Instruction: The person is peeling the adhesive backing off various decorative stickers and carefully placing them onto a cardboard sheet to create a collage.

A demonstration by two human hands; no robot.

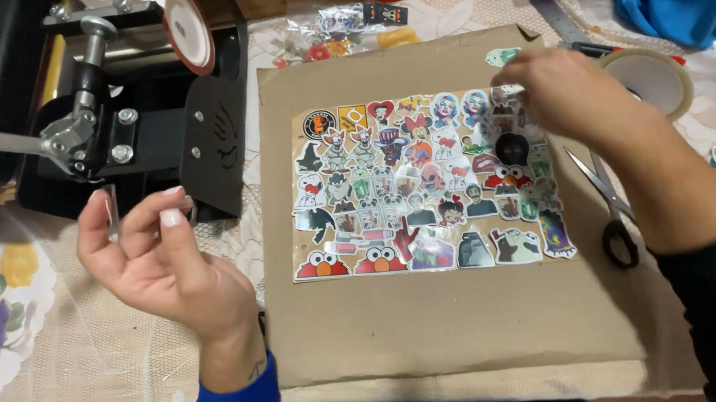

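A brown cardboard sheet lies on the table. On it sits a clear glossy sheet covered with several colourful cartoon stickers. My right hand, in a black sleeve, reaches in from the right. Its fingertips pinch a small sticker at the sheet's top right corner. One pale green sticker lies alone on the cardboard just above that hand. My left hand, in a blue sleeve, is raised palm up to the left of the cardboard. Its fingers are curled, and its thumb and forefinger hold a thin clear strip.
A black lever press stands at the back left. On the right are a roll of tape, scissors and a metal ruler. A bag of stickers, an orange cup, a purple basket and blue cloth lie along the back.
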